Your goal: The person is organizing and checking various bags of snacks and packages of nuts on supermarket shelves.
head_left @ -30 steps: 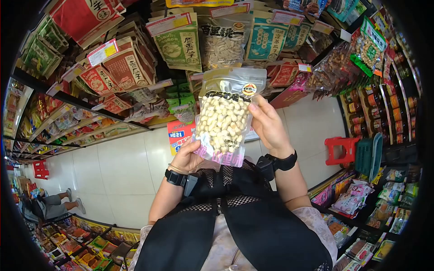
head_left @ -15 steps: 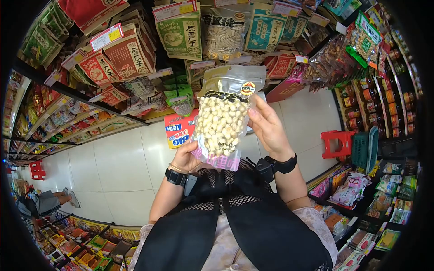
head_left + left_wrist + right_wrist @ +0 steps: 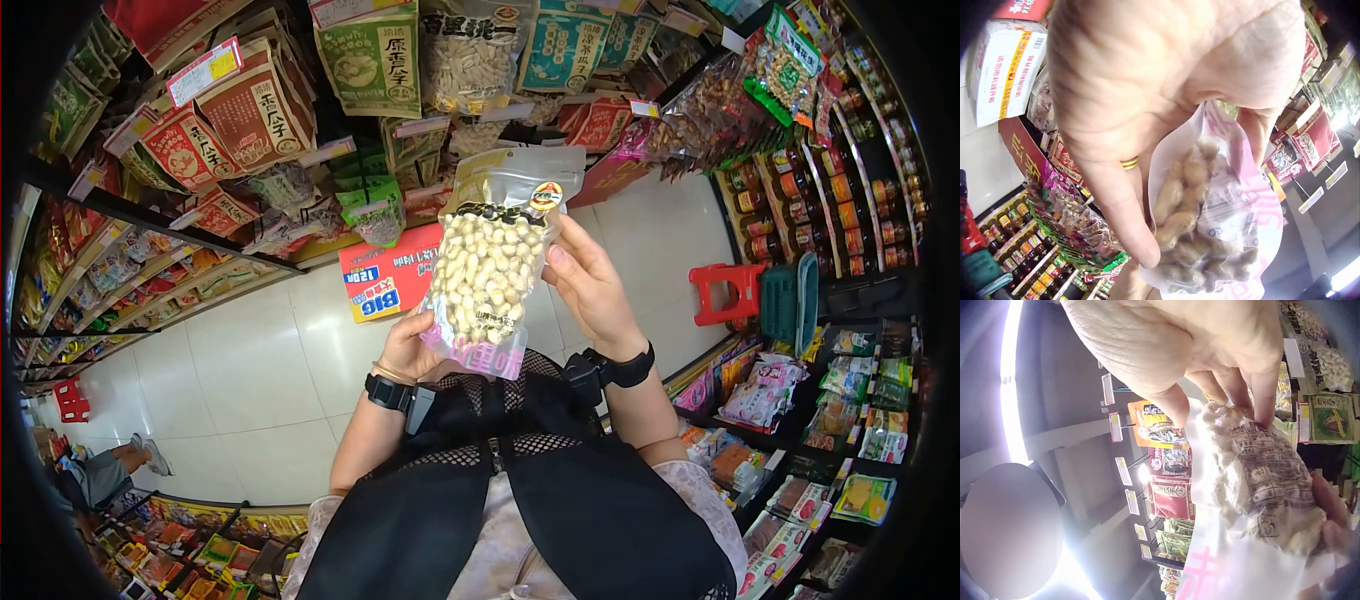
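A clear pouch of pale unshelled peanuts (image 3: 484, 270) is held upright before the person's chest, its silvery top edge toward the shelves. The left hand (image 3: 408, 346) pinches its lower left corner, where pink lettering shows. On the upper right edge, the right hand (image 3: 592, 285) grips the pouch between thumb and fingers. In the left wrist view the left hand (image 3: 1166, 81) wraps the pouch (image 3: 1191, 219) near its bottom, a ring on one finger. The right wrist view shows the right hand (image 3: 1204, 350) on the pouch (image 3: 1260, 475), printed back side visible.
Hanging snack bags (image 3: 368, 62) fill the rack ahead. A red box (image 3: 385, 275) stands on the floor below it. At right are a red stool (image 3: 724, 294), a green basket (image 3: 790, 300) and jar shelves (image 3: 840, 200). Another person's legs (image 3: 130, 462) show at far left.
The shelves, red box and stool have shifted left in the head view. The pouch stays in both hands, tilted slightly differently, and more of the red box shows.
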A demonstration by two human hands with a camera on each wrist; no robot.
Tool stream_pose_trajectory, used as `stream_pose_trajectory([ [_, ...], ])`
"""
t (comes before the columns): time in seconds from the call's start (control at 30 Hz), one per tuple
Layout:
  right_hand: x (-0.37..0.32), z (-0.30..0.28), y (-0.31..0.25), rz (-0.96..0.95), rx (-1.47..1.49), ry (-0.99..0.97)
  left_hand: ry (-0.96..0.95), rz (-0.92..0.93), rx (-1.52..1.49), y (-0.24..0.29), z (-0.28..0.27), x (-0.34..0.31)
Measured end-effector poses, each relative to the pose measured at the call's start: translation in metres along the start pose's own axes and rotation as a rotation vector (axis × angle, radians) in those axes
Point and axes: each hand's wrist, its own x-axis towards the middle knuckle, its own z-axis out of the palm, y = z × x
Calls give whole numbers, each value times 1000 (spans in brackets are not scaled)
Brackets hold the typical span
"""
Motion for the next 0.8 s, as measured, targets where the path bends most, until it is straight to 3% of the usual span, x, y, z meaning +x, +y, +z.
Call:
stream_pose_trajectory([
  [0.1,3,-4,-4,-4,6,-22,-31,-32,15,4,5,5],
  [0.27,17,-24,-8,-19,50,-68,98,55,216,3,25,24],
  [0.37,26,-49,-5,-21,168,-23,177,127,403,-5,48,46],
  [0.43,35,-73,1,-20,36,42,191,139,433,-13,56,66],
  [0.57,47,-112,-12,22,6,24,327,256,806,-43,85,109],
  [0.63,55,-145,-6,5,-25,19,373,292,1200,-59,97,132],
  [0.7,58,-165,-9,-98,-49,36,368,300,1252,-74,117,155],
  [0.77,59,-186,-18,-75,-14,36,309,301,1727,-86,134,176],
  [0.8,60,-197,-19,-31,165,36,233,350,1851,-89,141,185],
])
